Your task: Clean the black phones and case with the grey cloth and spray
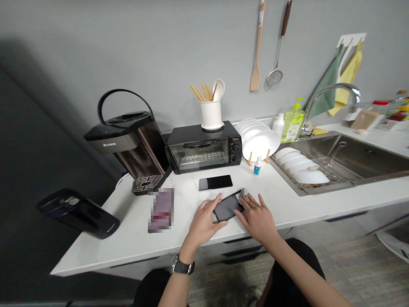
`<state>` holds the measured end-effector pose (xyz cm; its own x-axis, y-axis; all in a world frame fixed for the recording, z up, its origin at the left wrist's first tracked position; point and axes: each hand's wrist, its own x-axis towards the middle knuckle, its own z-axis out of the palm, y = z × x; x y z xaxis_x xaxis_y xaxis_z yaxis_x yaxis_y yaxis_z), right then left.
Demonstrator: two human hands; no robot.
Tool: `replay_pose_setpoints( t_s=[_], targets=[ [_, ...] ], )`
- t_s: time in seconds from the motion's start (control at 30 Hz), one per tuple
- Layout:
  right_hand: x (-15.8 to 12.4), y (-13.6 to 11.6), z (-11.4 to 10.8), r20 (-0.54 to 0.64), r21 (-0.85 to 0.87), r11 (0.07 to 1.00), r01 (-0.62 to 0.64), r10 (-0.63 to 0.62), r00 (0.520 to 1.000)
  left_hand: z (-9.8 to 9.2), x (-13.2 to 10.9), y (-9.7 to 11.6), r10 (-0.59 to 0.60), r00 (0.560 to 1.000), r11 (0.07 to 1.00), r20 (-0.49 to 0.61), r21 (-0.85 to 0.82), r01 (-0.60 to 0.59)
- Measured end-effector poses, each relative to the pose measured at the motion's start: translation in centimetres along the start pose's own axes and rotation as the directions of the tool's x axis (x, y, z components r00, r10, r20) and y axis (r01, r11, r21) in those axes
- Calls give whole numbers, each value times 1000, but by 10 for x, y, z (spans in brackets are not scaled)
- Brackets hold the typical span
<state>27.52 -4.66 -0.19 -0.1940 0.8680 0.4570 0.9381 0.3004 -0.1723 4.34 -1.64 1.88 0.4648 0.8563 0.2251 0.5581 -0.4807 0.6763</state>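
My left hand (204,221) and my right hand (256,217) both hold a black phone (227,207) just above the white counter (287,196), near its front edge. The left hand grips its left end, with a watch on that wrist. The right hand's fingers rest on the phone's right end, where a small pale cloth or wipe (244,193) shows at the fingertips. A second black phone (215,182) lies flat on the counter behind them. A small white bottle with a blue label (257,166) stands to the right of it.
A black toaster oven (204,147) with a white utensil cup (211,113) stands at the back. A water dispenser (131,136) is left of it; a plate rack (260,143), soap bottle (292,123) and sink (351,157) with bowls are to the right. A blurred packet (161,209) lies left.
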Motion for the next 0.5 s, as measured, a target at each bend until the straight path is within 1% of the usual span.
replay_pose_setpoints(
  t_s=[0.07, 0.17, 0.23, 0.27, 0.33, 0.4, 0.5],
  targets=[
    [5, -24, 7, -11, 55, 998, 0, 1, 1000, 1, 1, -2, -5, 1000, 1000, 4, 5, 5],
    [4, -64, 11, 13, 213, 974, 80, -85, 996, 1, -1, -5, -8, 1000, 1000, 22, 25, 7],
    [-2, -76, 8, 34, 305, 945, 118, -135, 990, 0, -3, -7, -5, 1000, 1000, 28, 31, 4],
    [-5, -75, 4, 46, 333, 934, 127, -150, 988, 0, -4, -7, -3, 1000, 1000, 31, 30, 2],
    [-12, -60, -4, 70, 343, 930, 136, -170, 983, -1, -6, -6, -3, 999, 1000, 36, 29, 2],
    [-17, -33, -12, 83, 296, 944, 144, -176, 981, -1, -5, -4, 3, 999, 1000, 42, 28, -4],
    [-18, 10, -17, 60, 140, 982, 124, -134, 989, -2, -3, -1, 12, 999, 999, 41, 31, -13]
  ],
)
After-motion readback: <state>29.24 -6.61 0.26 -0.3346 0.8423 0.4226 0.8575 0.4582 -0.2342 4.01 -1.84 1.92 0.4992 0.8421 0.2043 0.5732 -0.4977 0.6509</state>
